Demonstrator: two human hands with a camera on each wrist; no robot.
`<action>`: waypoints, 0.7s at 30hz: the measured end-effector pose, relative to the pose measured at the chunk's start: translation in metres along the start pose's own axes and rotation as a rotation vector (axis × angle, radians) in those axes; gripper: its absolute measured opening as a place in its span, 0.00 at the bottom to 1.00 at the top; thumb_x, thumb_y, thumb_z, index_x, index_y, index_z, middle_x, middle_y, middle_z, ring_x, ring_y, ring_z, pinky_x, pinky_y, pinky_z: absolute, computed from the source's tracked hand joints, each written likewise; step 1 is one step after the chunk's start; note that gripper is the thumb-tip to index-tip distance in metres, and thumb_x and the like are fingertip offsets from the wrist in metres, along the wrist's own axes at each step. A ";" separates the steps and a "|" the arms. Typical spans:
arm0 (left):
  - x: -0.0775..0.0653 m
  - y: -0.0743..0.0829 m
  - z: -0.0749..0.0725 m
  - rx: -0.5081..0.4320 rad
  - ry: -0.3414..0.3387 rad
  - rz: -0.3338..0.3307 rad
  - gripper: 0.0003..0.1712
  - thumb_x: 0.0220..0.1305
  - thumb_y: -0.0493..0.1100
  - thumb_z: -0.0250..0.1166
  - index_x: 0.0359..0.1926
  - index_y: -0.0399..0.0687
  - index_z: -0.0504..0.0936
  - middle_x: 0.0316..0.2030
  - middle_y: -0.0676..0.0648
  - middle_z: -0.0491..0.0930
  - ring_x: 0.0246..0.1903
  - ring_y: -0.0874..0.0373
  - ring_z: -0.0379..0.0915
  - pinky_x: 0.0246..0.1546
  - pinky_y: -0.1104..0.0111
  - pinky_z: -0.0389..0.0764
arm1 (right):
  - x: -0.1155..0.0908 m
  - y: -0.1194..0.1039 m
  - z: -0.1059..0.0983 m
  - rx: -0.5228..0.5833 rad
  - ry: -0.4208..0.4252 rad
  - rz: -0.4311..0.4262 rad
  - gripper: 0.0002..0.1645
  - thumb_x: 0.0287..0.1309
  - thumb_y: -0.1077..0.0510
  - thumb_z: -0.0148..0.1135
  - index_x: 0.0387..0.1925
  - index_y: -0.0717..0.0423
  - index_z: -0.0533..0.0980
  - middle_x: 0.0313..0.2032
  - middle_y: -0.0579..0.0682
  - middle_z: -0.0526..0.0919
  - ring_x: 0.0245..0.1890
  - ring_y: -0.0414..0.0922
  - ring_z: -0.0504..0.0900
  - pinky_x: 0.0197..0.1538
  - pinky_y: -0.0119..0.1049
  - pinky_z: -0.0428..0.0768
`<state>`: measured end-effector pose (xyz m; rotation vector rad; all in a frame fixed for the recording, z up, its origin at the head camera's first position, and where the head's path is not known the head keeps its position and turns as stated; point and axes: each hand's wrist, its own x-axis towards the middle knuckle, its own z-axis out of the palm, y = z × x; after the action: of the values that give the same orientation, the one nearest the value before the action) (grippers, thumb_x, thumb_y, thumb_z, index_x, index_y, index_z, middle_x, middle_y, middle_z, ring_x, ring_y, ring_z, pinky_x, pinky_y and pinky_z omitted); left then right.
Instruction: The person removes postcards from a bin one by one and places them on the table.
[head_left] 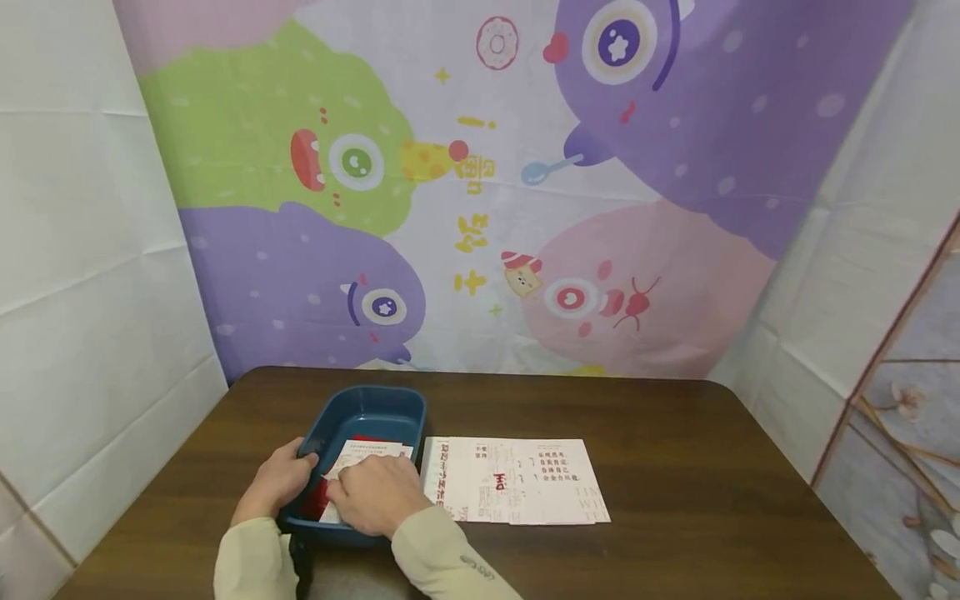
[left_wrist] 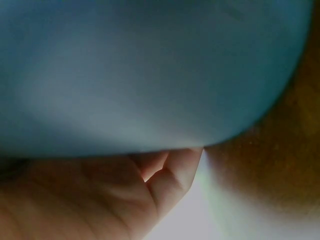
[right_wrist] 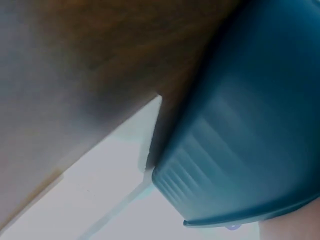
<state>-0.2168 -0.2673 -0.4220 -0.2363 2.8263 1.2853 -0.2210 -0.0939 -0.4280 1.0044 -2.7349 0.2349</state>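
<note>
A dark blue plastic bin [head_left: 362,400] stands on the table at the left, with red and white printed cards in it. My left hand [head_left: 279,479] grips its left rim, thumb over the edge inside; in the left wrist view the fingers [left_wrist: 175,180] bend against the bin's wall. My right hand [head_left: 381,493] is over the bin with its fingers curled at the left edge of a white printed card [head_left: 367,450], which it pinches; the palm side is hidden. Beneath that card a red card [head_left: 315,500] shows. The right wrist view shows the bin's ribbed outer wall [right_wrist: 215,155].
Several white printed cards [head_left: 525,483] lie overlapping in a row on the brown wooden table [head_left: 675,500], just right of the bin. A cartoon-print cloth [head_left: 480,333] hangs behind the table, with white cloth [head_left: 97,250] at the left side.
</note>
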 end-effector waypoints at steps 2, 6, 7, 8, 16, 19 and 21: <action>0.001 -0.001 -0.001 0.016 0.013 0.013 0.19 0.70 0.40 0.47 0.53 0.29 0.72 0.43 0.28 0.76 0.41 0.37 0.71 0.42 0.43 0.74 | -0.001 0.000 0.002 -0.011 0.054 -0.019 0.25 0.71 0.42 0.44 0.23 0.39 0.81 0.16 0.36 0.78 0.18 0.36 0.75 0.18 0.35 0.71; 0.002 -0.002 -0.002 0.045 0.015 0.018 0.18 0.69 0.40 0.48 0.51 0.30 0.73 0.42 0.28 0.76 0.40 0.37 0.71 0.42 0.43 0.75 | -0.003 -0.002 0.005 -0.025 0.166 -0.020 0.23 0.72 0.43 0.43 0.31 0.40 0.84 0.18 0.37 0.82 0.20 0.37 0.79 0.19 0.35 0.73; 0.002 -0.003 -0.002 0.051 0.014 0.018 0.18 0.70 0.40 0.48 0.52 0.30 0.73 0.42 0.28 0.76 0.40 0.36 0.71 0.41 0.43 0.75 | -0.004 -0.002 0.006 -0.027 0.194 -0.018 0.24 0.72 0.43 0.43 0.29 0.40 0.84 0.18 0.38 0.83 0.21 0.38 0.80 0.19 0.35 0.73; 0.002 -0.003 -0.002 0.055 0.012 0.016 0.18 0.70 0.40 0.48 0.52 0.30 0.73 0.43 0.28 0.77 0.40 0.36 0.72 0.42 0.43 0.75 | -0.005 -0.003 0.006 -0.027 0.221 -0.016 0.25 0.72 0.43 0.43 0.28 0.41 0.83 0.18 0.38 0.84 0.21 0.38 0.80 0.19 0.35 0.74; 0.004 0.000 -0.002 0.048 0.007 0.007 0.19 0.71 0.41 0.48 0.53 0.29 0.72 0.45 0.26 0.77 0.42 0.35 0.72 0.46 0.38 0.75 | -0.005 -0.001 0.004 -0.046 0.342 0.000 0.22 0.73 0.45 0.44 0.28 0.46 0.78 0.19 0.43 0.85 0.19 0.43 0.82 0.16 0.37 0.75; 0.004 0.002 -0.003 0.040 0.006 0.002 0.19 0.71 0.41 0.48 0.52 0.30 0.72 0.44 0.27 0.77 0.42 0.35 0.72 0.46 0.37 0.75 | -0.005 0.000 0.002 -0.027 0.359 0.001 0.19 0.72 0.46 0.46 0.30 0.46 0.78 0.19 0.43 0.85 0.19 0.43 0.82 0.16 0.36 0.74; 0.004 0.002 -0.003 0.044 0.002 0.003 0.18 0.70 0.41 0.48 0.52 0.30 0.73 0.43 0.27 0.77 0.42 0.35 0.71 0.46 0.38 0.74 | -0.005 0.001 0.002 -0.007 0.370 -0.001 0.16 0.71 0.46 0.49 0.30 0.45 0.77 0.19 0.42 0.84 0.19 0.41 0.81 0.16 0.35 0.72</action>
<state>-0.2210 -0.2688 -0.4191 -0.2332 2.8540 1.2228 -0.2182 -0.0903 -0.4318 0.8611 -2.3987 0.3699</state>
